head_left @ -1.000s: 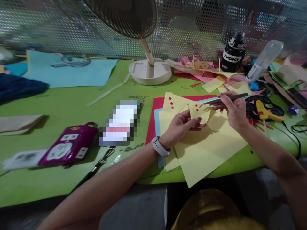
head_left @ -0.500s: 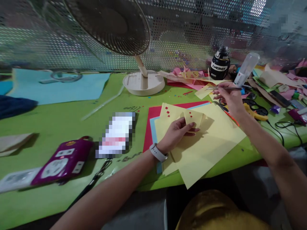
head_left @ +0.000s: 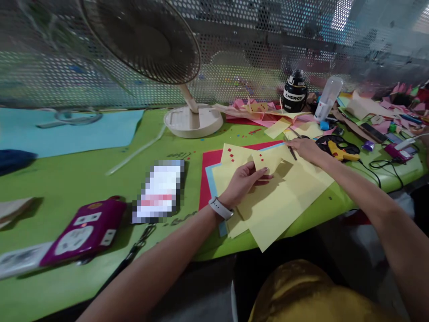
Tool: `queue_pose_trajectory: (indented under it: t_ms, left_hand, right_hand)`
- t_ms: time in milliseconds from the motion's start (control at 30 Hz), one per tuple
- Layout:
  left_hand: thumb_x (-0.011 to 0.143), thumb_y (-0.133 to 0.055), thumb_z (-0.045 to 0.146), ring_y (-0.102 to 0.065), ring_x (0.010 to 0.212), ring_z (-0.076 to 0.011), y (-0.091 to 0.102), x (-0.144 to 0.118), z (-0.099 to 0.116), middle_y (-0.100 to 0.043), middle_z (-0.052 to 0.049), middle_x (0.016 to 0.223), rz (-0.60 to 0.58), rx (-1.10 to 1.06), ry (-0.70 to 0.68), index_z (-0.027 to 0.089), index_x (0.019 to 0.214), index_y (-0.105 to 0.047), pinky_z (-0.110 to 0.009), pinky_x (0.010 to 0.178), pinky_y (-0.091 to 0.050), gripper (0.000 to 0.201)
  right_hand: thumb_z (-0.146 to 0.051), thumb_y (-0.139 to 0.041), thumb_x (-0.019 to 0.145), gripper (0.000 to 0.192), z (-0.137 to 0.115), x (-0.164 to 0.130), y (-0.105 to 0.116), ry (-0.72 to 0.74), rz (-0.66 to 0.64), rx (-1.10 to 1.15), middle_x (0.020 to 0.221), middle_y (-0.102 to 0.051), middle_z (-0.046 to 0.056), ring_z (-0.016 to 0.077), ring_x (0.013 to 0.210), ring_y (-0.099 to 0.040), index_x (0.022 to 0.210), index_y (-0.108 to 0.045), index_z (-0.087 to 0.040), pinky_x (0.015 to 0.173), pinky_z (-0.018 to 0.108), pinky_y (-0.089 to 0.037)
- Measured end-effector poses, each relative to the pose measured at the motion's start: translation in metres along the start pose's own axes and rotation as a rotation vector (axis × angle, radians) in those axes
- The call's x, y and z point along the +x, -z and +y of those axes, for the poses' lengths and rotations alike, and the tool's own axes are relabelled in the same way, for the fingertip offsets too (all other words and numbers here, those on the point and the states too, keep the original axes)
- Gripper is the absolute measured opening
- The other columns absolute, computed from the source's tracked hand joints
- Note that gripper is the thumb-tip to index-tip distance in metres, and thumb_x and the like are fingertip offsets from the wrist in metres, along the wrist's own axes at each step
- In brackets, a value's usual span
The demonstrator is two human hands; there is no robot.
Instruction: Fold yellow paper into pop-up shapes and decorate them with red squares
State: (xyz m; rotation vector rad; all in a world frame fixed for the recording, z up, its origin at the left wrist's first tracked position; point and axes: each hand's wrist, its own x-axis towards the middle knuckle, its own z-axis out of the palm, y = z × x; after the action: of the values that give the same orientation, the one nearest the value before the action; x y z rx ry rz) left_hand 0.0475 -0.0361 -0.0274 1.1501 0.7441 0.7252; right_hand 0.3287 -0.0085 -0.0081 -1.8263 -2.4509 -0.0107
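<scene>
Small yellow paper piece point(head_left: 271, 163), folded-looking, two little red diamonds point(head_left: 262, 160) on its face, pinched in the left fingers point(head_left: 257, 175), tilted and raised just over the large yellow sheet point(head_left: 284, 201), shadow cast to its right. That sheet lies flat, skewed, near corner overhanging the worktop point(head_left: 187, 192) edge. Dark slim tool point(head_left: 293, 155) at the sheet's far edge, partly hidden by the right fingers point(head_left: 292, 142); can't tell if gripped.
</scene>
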Motion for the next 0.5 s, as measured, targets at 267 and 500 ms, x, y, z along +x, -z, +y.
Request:
queue_pose_trajectory:
  t_ms: [267, 500]
  left_hand:
    - [0.072, -0.085, 0.041, -0.076, 0.083, -0.0182, 0.001, 0.000, -0.001, -0.075, -0.004, 0.084, 0.001, -0.005, -0.003, 0.016, 0.087, -0.063, -0.026, 0.075, -0.062, 0.037]
    - [0.068, -0.087, 0.046, -0.077, 0.084, -0.0214, 0.002, 0.001, -0.001, -0.074, -0.003, 0.082, 0.021, 0.015, 0.013, 0.018, 0.083, -0.060, -0.029, 0.076, -0.063, 0.042]
  right_hand:
    - [-0.016, -0.050, 0.094, 0.036, 0.014, -0.026, 0.052, -0.102, 0.324, 0.213, 0.125, -0.073, 0.009, 0.0248, 0.113, -0.068, 0.122, -0.073, -0.019, 0.098, 0.039, -0.050]
    - [-0.027, -0.051, 0.094, 0.030, 0.013, -0.063, 0.060, -0.290, 0.083, -0.081, 0.111, -0.077, 0.010, 0.0274, 0.097, -0.070, 0.106, -0.077, -0.017, 0.075, 0.034, -0.047]
